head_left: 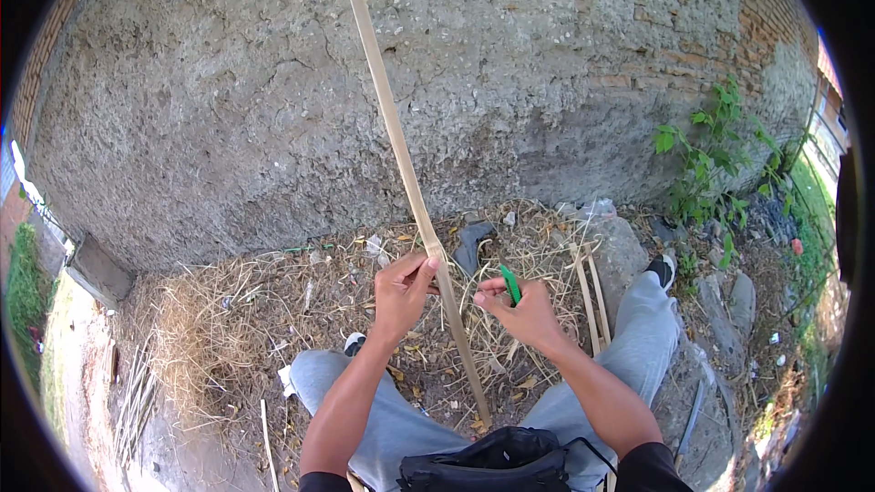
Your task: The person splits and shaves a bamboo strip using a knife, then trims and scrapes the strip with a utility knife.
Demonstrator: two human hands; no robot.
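- A black bag [497, 460] is sitting in the person's lap, between the grey trouser legs [638, 337].
- The left hand [401, 292] is pinching a long bamboo strip [410, 187] — fingers closed on it.
- The right hand [524, 310] is gripping a green-handled tool [511, 284] just beside the strip.
- The strip is leaning away toward the rough wall [228, 109] — dry straw [210, 328] is lying below.

Bright daylight falls evenly on the rough wall [273, 109] and the dry straw [219, 328], shadows are short and soft, focus is sharp at centre, while the fisheye bends the wall's edges and a black rim rings the frame.
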